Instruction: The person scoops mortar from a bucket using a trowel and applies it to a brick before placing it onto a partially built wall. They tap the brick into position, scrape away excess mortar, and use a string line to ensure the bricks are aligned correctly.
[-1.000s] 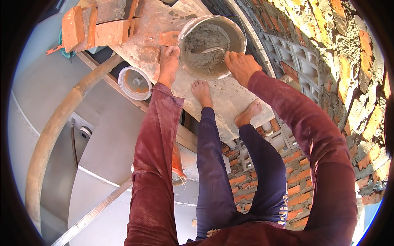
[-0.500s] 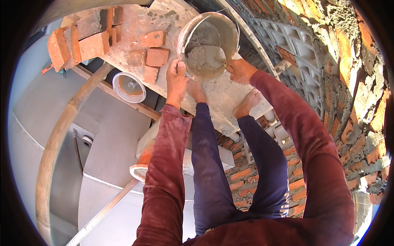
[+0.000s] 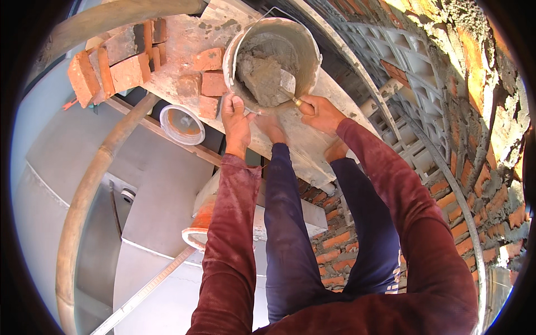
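A bucket with wet grey mortar in it stands tilted on the plank platform, its wire handle hanging at the far side. My left hand is closed on its near left rim, the thumb up and the fingers partly hidden. In my right hand is the handle of a trowel. The blade reaches into the bucket, its metal face partly bare against the heaped mortar. My bare feet are on the planks just below the bucket.
Loose bricks and a brick stack lie on the platform to the left. A clear round tub sits at its edge, above a drop. Bamboo poles curve past on the left; a rough brick wall rises on the right.
The bucket has shifted left and tipped a little more, my left hand moving with it. My right hand has drawn slightly down and left; the trowel blade has turned, showing bare metal.
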Motion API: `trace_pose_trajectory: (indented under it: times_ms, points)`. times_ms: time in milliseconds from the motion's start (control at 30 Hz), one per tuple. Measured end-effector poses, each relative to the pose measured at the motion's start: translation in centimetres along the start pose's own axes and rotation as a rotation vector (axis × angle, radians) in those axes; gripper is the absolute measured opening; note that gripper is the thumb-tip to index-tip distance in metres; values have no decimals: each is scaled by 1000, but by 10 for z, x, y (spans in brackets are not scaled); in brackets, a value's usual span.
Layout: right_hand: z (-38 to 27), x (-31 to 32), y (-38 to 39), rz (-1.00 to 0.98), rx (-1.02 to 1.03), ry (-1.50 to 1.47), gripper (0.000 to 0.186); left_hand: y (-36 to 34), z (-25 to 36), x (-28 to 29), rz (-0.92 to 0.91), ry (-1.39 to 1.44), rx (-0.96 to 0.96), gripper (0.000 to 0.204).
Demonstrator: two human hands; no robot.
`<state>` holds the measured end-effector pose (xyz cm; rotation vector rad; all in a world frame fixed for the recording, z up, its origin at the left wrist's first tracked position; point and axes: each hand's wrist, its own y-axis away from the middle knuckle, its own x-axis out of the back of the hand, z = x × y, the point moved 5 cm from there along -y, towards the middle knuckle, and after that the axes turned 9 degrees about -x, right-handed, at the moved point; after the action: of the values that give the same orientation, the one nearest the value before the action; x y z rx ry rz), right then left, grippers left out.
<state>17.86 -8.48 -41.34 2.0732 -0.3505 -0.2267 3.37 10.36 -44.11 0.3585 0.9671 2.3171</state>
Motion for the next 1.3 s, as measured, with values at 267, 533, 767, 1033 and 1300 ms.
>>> trace_pose_trajectory:
  times_ms: [267, 533, 767, 1033, 1300]
  points:
    - [-10, -18, 8, 54, 94, 14, 21, -10, -47, 74, 207, 269, 295, 56]
    - [-72, -29, 221, 216, 145, -101, 28, 117, 41, 65, -32, -135, 276, 71]
    - [-152, -12, 532, 597, 86, -471, 30, 224, 140, 75, -460, -668, 176, 59]
    - [-169, 31, 731, 824, 390, -1255, 22, 271, 301, -28, -694, -906, -81, 53]
    - [-106, 133, 802, 1207, 570, -1732, 16, 283, 343, -62, -775, -1005, -160, 62]
